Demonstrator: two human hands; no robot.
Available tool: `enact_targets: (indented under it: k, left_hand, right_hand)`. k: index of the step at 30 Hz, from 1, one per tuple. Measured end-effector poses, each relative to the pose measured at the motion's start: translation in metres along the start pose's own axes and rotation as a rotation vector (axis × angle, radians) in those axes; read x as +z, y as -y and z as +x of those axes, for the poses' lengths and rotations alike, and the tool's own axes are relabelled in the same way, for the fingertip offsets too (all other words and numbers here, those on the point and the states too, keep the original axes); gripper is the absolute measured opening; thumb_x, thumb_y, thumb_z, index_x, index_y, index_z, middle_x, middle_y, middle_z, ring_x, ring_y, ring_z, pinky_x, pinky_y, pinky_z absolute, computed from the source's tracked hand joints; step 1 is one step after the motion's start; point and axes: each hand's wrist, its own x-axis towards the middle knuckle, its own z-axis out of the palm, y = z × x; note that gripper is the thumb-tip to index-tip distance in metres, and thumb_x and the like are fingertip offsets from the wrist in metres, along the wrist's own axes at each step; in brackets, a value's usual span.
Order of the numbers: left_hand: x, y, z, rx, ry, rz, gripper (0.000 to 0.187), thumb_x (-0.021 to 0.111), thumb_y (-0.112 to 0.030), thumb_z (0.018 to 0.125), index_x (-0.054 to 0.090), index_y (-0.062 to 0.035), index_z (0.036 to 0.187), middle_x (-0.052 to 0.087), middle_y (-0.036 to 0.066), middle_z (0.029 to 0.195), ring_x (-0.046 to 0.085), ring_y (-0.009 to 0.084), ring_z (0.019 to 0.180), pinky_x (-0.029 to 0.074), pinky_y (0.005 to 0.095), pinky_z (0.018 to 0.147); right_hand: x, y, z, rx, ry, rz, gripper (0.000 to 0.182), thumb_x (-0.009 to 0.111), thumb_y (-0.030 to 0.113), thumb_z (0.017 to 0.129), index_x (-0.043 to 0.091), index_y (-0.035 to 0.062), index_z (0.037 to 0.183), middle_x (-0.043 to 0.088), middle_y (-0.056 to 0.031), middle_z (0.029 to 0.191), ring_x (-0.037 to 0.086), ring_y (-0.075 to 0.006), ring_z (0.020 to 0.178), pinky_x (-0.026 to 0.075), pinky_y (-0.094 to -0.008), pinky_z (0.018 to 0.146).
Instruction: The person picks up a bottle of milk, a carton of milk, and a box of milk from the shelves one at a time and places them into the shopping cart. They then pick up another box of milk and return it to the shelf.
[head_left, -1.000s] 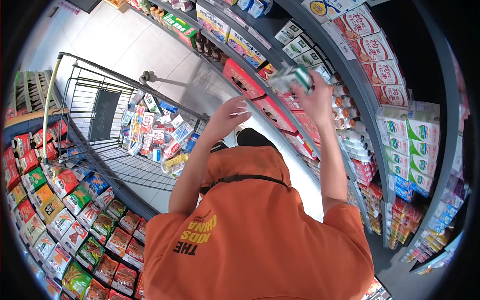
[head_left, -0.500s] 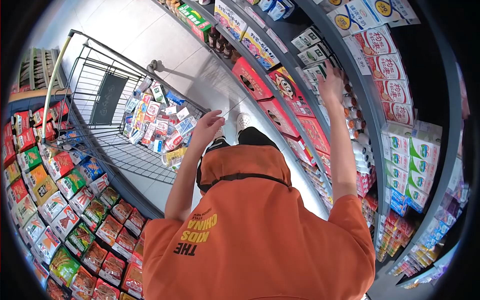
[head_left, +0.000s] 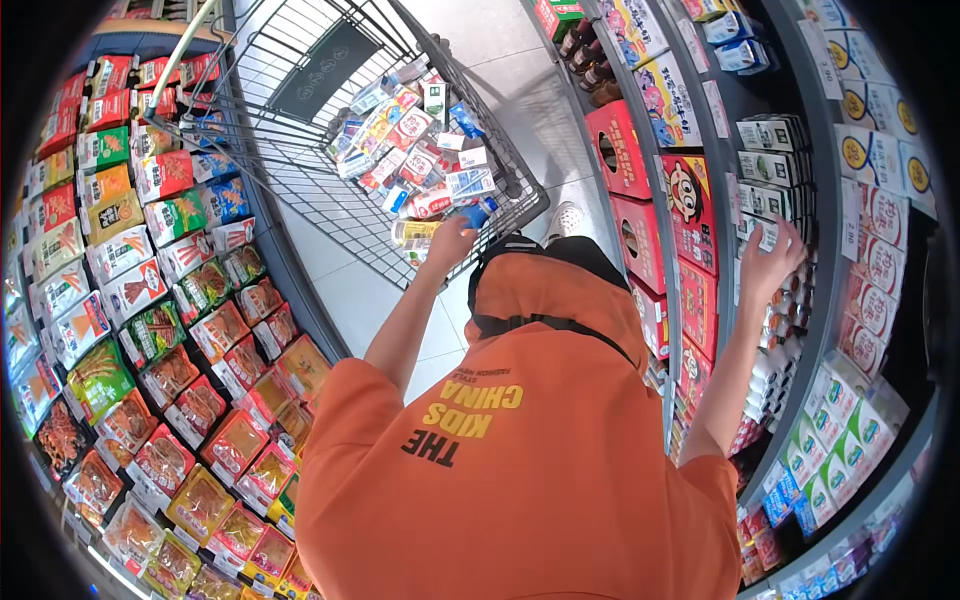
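Observation:
My left hand (head_left: 454,243) is over the near end of a wire shopping cart (head_left: 542,192), its fingers curled at a small shiny blue item (head_left: 479,213). Much of that item is hidden by the fingers. Inside the cart lies a pile of mixed packages (head_left: 412,130), with a yellow-labelled pack (head_left: 412,233) beside my left hand. On the right, my right hand (head_left: 772,262) reaches to the shelf with its fingers apart. Its fingertips are right at the nearest of several small white and dark-green cartons (head_left: 765,203). White-topped bottles (head_left: 775,370) stand below that hand.
Red gift boxes (head_left: 622,160) and a red box with a cartoon face (head_left: 688,210) line the shelves between my body and right arm. Packaged snacks (head_left: 150,330) fill the display on the left. Pale floor tiles (head_left: 490,50) show beyond the cart.
The view has turned, so cart and shelves sit farther right and the cart higher. My left hand has moved over the cart's contents, where the blue item now shows. My right hand stays by the cartons.

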Motion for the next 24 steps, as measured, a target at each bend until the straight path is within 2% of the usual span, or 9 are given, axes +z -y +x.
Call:
enact_targets:
  k: [7,11,12,13,15,18,21,22,24]
  left_hand:
    - [0.003,0.037,0.01,-0.207,0.016,0.057,0.045,0.068,-0.028,0.08,0.063,-0.0016,0.116,0.064,0.025,0.114,0.062,0.0366,0.107,0.049,0.043,0.091]
    - [-0.011,0.06,0.01,-0.228,-0.101,0.266,0.041,0.068,-0.023,0.077,0.063,-0.0009,0.111,0.065,0.024,0.108,0.061,0.0404,0.106,0.049,0.0461,0.091]
    - [-0.008,0.085,0.019,-0.299,-0.161,0.317,0.04,0.067,-0.023,0.077,0.063,-0.0016,0.111,0.062,0.025,0.112,0.059,0.0419,0.106,0.049,0.0479,0.092]
    - [-0.015,0.107,0.021,-0.241,-0.175,0.355,0.043,0.065,-0.024,0.079,0.061,-0.0035,0.116,0.057,0.026,0.119,0.056,0.0425,0.112,0.048,0.049,0.093]
    - [-0.031,0.136,0.025,-0.296,-0.078,0.249,0.053,0.069,-0.034,0.079,0.059,-0.0034,0.121,0.056,0.025,0.119,0.053,0.0423,0.117,0.048,0.048,0.095]
    - [-0.05,0.11,0.008,-0.287,0.047,0.302,0.074,0.074,-0.053,0.074,0.056,-0.002,0.124,0.055,0.027,0.123,0.052,0.0433,0.12,0.047,0.0468,0.097]
    - [-0.021,0.1,0.008,-0.308,0.072,0.357,0.097,0.076,-0.068,0.064,0.053,0.0013,0.127,0.048,0.032,0.131,0.049,0.044,0.123,0.044,0.047,0.1]
    - [-0.015,0.101,0.009,-0.292,0.188,0.218,0.107,0.075,-0.071,0.061,0.045,0.003,0.134,0.04,0.036,0.137,0.045,0.0463,0.126,0.04,0.0487,0.103]
    - [0.008,0.104,0.01,-0.398,0.123,0.392,0.109,0.078,-0.066,0.061,0.04,0.0023,0.136,0.039,0.038,0.136,0.041,0.0469,0.128,0.038,0.0494,0.104]
  right_hand:
    - [0.003,0.032,-0.031,0.04,0.117,0.157,0.022,0.068,0.005,0.082,0.066,0.004,0.104,0.06,-0.0125,0.11,0.055,-0.0339,0.104,0.044,-0.0455,0.09]
    - [0.002,0.042,-0.037,0.06,0.139,0.198,0.018,0.067,0.004,0.083,0.066,0.0017,0.101,0.063,-0.0126,0.106,0.058,-0.0332,0.101,0.047,-0.0433,0.088]
    - [0.001,0.043,-0.039,0.066,0.147,0.214,0.017,0.066,0.004,0.083,0.066,0.0011,0.1,0.064,-0.0128,0.105,0.059,-0.0329,0.1,0.048,-0.0427,0.087]
    - [0.002,0.044,-0.041,0.086,0.164,0.232,0.016,0.066,0.003,0.083,0.066,0.0006,0.099,0.064,-0.0131,0.104,0.06,-0.0327,0.099,0.048,-0.0424,0.087]
    - [0.004,0.047,-0.044,0.125,0.196,0.272,0.014,0.065,0.003,0.084,0.066,-0.0003,0.098,0.065,-0.0139,0.101,0.061,-0.0324,0.098,0.049,-0.0418,0.086]
    - [0.004,0.059,-0.046,0.129,0.218,0.291,0.013,0.063,0.001,0.084,0.066,-0.0012,0.096,0.065,-0.0154,0.099,0.061,-0.0327,0.096,0.049,-0.0419,0.085]
    - [0.006,0.069,-0.045,0.126,0.243,0.334,0.012,0.063,0.001,0.083,0.066,-0.0012,0.095,0.065,-0.0159,0.098,0.062,-0.0328,0.095,0.049,-0.0419,0.083]
    - [0.006,0.072,-0.044,0.128,0.242,0.355,0.012,0.064,0.001,0.082,0.066,-0.0012,0.094,0.065,-0.016,0.097,0.062,-0.0332,0.094,0.049,-0.042,0.083]
    - [0.004,0.078,-0.043,0.135,0.237,0.39,0.013,0.064,0.001,0.082,0.066,-0.0011,0.094,0.065,-0.0161,0.096,0.062,-0.0339,0.093,0.049,-0.0423,0.082]
